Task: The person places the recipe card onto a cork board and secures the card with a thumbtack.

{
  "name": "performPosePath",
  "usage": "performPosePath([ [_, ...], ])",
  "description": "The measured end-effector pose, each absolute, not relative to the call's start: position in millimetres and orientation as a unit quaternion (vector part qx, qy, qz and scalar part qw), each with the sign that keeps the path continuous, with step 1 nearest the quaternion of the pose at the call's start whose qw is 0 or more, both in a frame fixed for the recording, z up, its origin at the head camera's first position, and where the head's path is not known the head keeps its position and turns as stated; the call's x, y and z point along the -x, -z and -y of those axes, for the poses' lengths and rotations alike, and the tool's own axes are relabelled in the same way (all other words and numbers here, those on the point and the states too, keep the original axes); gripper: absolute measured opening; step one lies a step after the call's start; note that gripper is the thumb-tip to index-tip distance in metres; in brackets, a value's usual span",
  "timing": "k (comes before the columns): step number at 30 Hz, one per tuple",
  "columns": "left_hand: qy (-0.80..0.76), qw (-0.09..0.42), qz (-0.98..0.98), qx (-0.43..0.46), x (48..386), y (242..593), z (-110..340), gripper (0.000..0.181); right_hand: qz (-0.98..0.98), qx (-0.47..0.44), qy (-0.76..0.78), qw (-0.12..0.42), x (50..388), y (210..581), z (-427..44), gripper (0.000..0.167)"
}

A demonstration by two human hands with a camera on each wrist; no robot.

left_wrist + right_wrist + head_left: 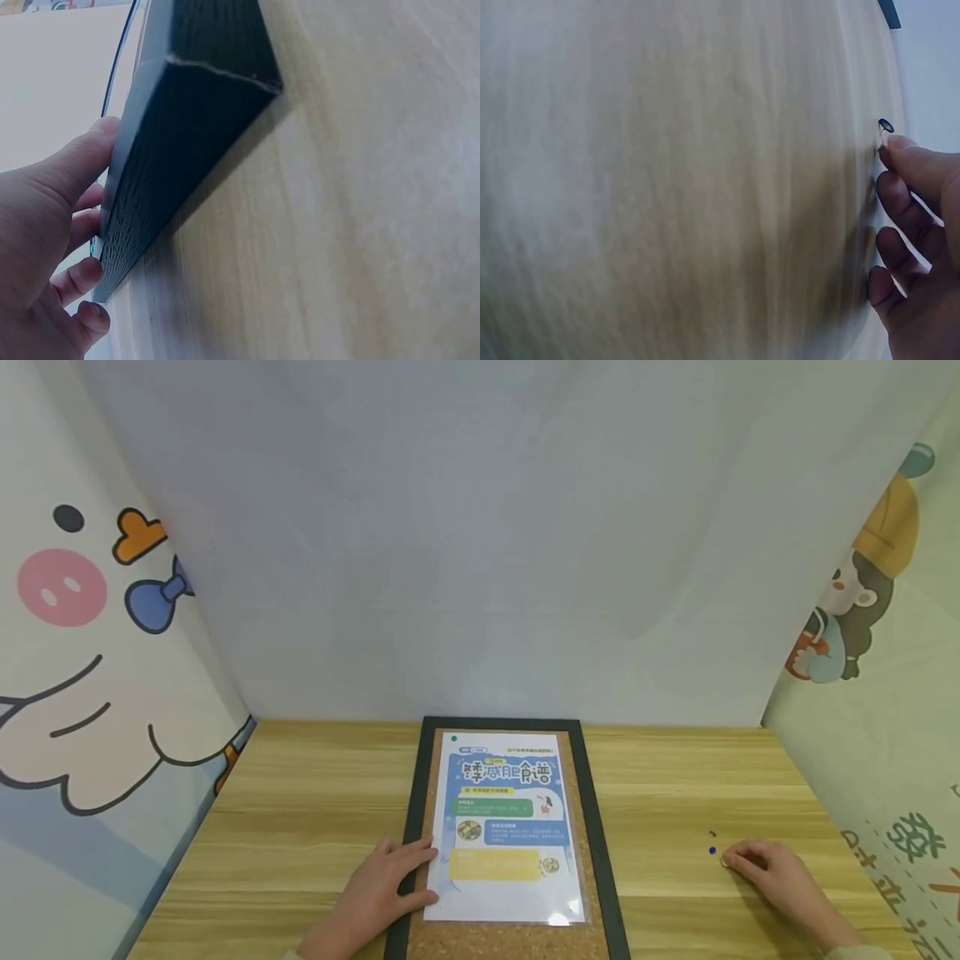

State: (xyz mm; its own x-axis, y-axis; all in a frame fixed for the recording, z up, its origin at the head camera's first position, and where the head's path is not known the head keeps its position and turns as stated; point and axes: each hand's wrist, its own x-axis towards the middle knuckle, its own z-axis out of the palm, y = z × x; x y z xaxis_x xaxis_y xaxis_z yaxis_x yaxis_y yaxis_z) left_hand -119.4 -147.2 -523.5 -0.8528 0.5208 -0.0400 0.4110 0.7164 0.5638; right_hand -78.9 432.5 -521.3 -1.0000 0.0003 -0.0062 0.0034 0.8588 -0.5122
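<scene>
A cork board (510, 939) with a black frame (596, 827) lies on the table, a printed sheet (517, 902) on top of it. One green thumbtack (453, 738) sits at the sheet's upper left corner. My left hand (378, 889) rests across the frame's left side, fingertips touching the sheet's left edge; the left wrist view shows the fingers spread along the frame. Over on the right, my right hand (776, 877) pinches a small whitish thumbtack (724, 862) between thumb and forefinger, low over the table. Close to those fingertips lies a blue thumbtack (712, 851).
Just behind the blue tack is a tiny dark reddish item (712, 833), too small to tell. The wood-grain table (315, 802) extends on both sides of the board. A pale cloth (495, 568) hangs at the back, with printed curtains (82, 693) at the sides.
</scene>
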Motion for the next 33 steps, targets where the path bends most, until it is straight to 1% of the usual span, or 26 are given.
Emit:
performPosePath([
  [2, -0.28, 0.096, -0.92, -0.255, 118.9, 522.4, 147.5, 0.063, -0.964, 0.006, 0.267, -0.015, 77.8, 522.5, -431.7, 0.005],
  [5, -0.281, 0.096, -0.92, -0.256, 117.9, 521.3, 147.4, 0.064, -0.962, 0.002, 0.271, -0.019, 76.4, 519.5, -429.9, 0.006],
  [8, -0.28, 0.098, -0.92, -0.255, 117.5, 521.1, 146.7, 0.064, -0.959, -0.022, 0.284, 0.009, 76.4, 513.4, -428.8, 0.009],
  [12, -0.276, 0.097, -0.922, -0.253, 118.2, 522.0, 146.2, 0.062, -0.954, -0.046, 0.293, 0.042, 78.9, 507.0, -427.2, 0.018],
  [15, -0.276, 0.095, -0.923, -0.252, 118.4, 522.6, 146.3, 0.062, -0.954, -0.043, 0.293, 0.046, 82.9, 501.0, -423.8, 0.022],
  [17, -0.276, 0.093, -0.923, -0.252, 118.6, 523.0, 146.4, 0.062, -0.953, -0.036, 0.297, 0.039, 86.4, 495.9, -420.6, 0.022],
  [20, -0.276, 0.094, -0.923, -0.253, 119.3, 523.5, 146.3, 0.062, -0.949, -0.027, 0.31, 0.045, 92.9, 487.7, -415.7, 0.025],
  [27, -0.272, 0.103, -0.923, -0.254, 119.8, 523.7, 146.1, 0.063, -0.935, -0.015, 0.341, 0.097, 109.7, 468.8, -402.8, 0.031],
  [33, -0.27, 0.103, -0.923, -0.253, 118.9, 523.3, 145.9, 0.063, -0.928, 0.0, 0.356, 0.108, 123.5, 462.2, -390.3, 0.031],
])
